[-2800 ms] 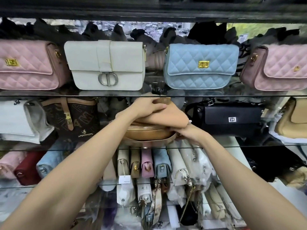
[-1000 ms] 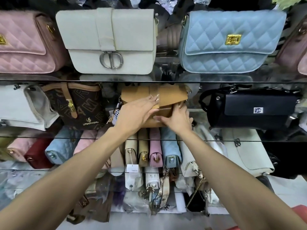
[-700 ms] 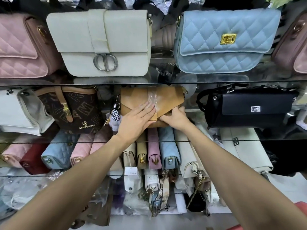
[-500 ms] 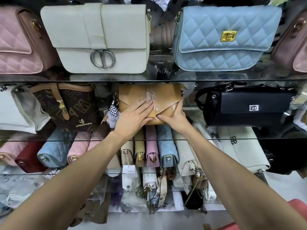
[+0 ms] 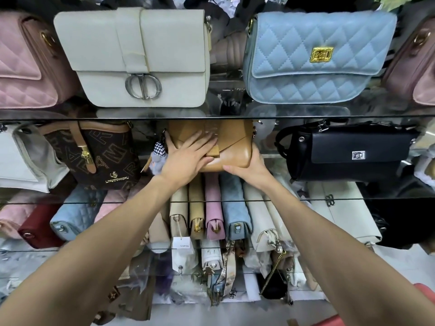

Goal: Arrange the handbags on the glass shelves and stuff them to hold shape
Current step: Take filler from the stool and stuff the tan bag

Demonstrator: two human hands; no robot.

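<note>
Glass shelves (image 5: pixel 306 116) in tiers carry the stock, viewed from above and in front. Landmark: the tan envelope-flap handbag (image 5: pixel 235 147), standing upright on the second shelf from the top. Left hand (image 5: pixel 188 158) lies flat on its front flap, fingers straight and spread, pressing. Right hand (image 5: pixel 254 168) cups its lower right corner, fingers curled behind the side, thumb along the bottom edge. Hands are apart, both on this bag. A checkered charm (image 5: pixel 160 148) hangs at its left edge. Left of it stands a brown monogram bag (image 5: pixel 103 158); right of it, a black flap bag (image 5: pixel 353 154). Above it, a cream bag (image 5: pixel 164 57) and a light blue quilted bag (image 5: pixel 313 57). Below it, narrow bags (image 5: pixel 211 208) are packed side by side.
</note>
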